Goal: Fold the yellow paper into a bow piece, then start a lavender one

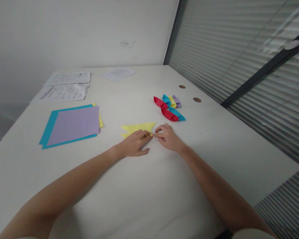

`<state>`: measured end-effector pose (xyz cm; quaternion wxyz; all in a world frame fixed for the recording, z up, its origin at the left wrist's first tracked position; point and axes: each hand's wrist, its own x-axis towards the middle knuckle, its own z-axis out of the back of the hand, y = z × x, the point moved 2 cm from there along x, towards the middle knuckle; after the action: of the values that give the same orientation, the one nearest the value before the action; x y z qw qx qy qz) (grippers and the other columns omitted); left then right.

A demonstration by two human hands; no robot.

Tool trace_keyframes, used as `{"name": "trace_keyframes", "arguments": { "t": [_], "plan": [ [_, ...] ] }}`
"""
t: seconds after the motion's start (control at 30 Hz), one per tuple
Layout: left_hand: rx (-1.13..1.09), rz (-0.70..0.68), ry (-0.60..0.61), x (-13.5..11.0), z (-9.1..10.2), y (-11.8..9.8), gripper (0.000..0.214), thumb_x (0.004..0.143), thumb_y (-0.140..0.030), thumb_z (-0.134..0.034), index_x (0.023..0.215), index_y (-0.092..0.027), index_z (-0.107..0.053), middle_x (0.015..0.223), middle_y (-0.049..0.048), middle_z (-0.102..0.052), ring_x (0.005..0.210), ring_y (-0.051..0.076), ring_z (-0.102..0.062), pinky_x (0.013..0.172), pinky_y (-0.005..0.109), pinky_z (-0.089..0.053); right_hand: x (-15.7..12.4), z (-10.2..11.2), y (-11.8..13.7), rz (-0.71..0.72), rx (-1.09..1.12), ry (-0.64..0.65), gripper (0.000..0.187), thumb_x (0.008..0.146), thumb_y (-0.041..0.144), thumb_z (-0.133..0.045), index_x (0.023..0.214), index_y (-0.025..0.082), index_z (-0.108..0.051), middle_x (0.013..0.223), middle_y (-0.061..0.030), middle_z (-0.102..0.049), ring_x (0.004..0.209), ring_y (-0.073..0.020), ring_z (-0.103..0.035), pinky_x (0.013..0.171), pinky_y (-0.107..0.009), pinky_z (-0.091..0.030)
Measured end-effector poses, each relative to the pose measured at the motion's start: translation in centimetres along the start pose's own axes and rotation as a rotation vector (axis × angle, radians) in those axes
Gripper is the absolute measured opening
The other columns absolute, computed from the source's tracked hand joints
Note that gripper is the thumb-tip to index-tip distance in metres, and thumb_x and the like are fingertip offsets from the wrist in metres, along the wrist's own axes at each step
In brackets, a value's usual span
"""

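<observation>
A folded sheet of yellow paper [139, 127] lies on the table in front of me, with pointed corners showing at its left and upper right. My left hand [134, 143] rests over its lower part, fingertips pressing down near the right end and thumb spread away on the tabletop. From the right, my right hand [169, 137] meets the same end, one fingertip touching the small yellow tip there. Its other fingers are curved, with a gap between them. The left hand hides much of the lower fold.
Purple paper [76, 126] lies over blue paper [48, 127] and yellow paper [101, 120] at left. Folded red pieces [169, 115], blue pieces [177, 114], a yellow piece [172, 101] and a purple piece [176, 101] sit at right. Printed sheets [64, 92] lie farther back.
</observation>
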<state>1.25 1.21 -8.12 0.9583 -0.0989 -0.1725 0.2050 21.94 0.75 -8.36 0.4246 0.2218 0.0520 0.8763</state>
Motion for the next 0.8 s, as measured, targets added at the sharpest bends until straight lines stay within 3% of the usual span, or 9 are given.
{"name": "trace_keyframes", "arguments": {
  "t": [0.17, 0.33, 0.57, 0.8],
  "plan": [
    [0.053, -0.006, 0.001, -0.1, -0.1, 0.0, 0.053, 0.087, -0.042, -0.052, 0.130, -0.011, -0.050, 0.133, 0.0191, -0.050, 0.114, 0.030, -0.052, 0.102, 0.044, -0.042, -0.1, -0.3, -1.1, -0.090, 0.106, -0.050, 0.042, 0.079, 0.001, -0.053, 0.096, 0.030, -0.077, 0.100, -0.0065, -0.064, 0.098, -0.0230, -0.049, 0.092, -0.045, -0.041],
    [0.095, -0.009, 0.017, 0.1, -0.2, -0.3, 0.050, 0.087, -0.040, -0.052, 0.128, -0.010, -0.051, 0.132, 0.0200, -0.053, 0.113, 0.031, -0.053, 0.101, 0.045, -0.042, 0.0, 0.4, -1.4, -0.119, 0.279, -0.096, 0.046, 0.082, 0.000, -0.043, 0.104, 0.026, -0.075, 0.092, -0.0050, -0.063, 0.088, -0.0173, -0.058, 0.083, -0.034, -0.047],
    [0.097, -0.046, 0.034, 0.3, -0.1, -0.4, 0.050, 0.088, -0.039, -0.050, 0.129, -0.009, -0.050, 0.136, 0.0212, -0.052, 0.113, 0.030, -0.054, 0.100, 0.045, -0.041, 0.1, 0.3, 0.7, -0.021, -0.011, 0.055, 0.040, 0.083, 0.002, -0.050, 0.102, 0.028, -0.075, 0.092, -0.0065, -0.063, 0.091, -0.0213, -0.051, 0.081, -0.038, -0.039],
    [0.148, -0.035, 0.049, 0.1, 0.1, -0.6, 0.054, 0.087, -0.039, -0.051, 0.129, -0.004, -0.052, 0.137, 0.0214, -0.052, 0.113, 0.031, -0.053, 0.102, 0.044, -0.041, -1.8, 0.9, 0.7, -0.059, -0.172, 0.028, 0.045, 0.080, 0.002, -0.054, 0.107, 0.033, -0.074, 0.098, -0.0070, -0.063, 0.099, -0.0266, -0.042, 0.081, -0.041, -0.033]
  ]
}}
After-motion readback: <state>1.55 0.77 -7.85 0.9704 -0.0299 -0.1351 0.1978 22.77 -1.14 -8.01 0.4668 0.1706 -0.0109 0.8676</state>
